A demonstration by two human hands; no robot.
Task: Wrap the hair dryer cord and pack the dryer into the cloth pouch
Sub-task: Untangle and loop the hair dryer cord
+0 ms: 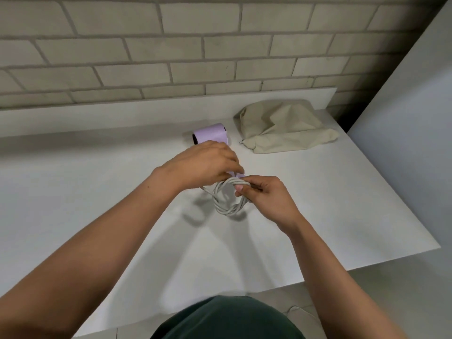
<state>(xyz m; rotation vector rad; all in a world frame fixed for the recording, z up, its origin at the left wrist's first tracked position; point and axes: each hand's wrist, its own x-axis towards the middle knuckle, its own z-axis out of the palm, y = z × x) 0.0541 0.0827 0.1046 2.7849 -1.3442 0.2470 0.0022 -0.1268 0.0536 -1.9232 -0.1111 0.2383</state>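
A lilac hair dryer [211,134] lies on the white table [97,192], its barrel showing beyond my left hand and its handle mostly hidden under that hand. My left hand [203,165] is closed over the handle where the cord starts. The pale grey cord [227,201] is gathered into a coil of several loops hanging just above the table. My right hand [264,194] pinches the top of the coil against the handle's end. The beige cloth pouch [283,128] lies crumpled at the back right of the table, apart from both hands.
A grey brick wall [171,45] runs right behind the table. A plain white panel [415,118] stands at the right. The table's front edge [342,272] slants near my body, with tiled floor beyond it.
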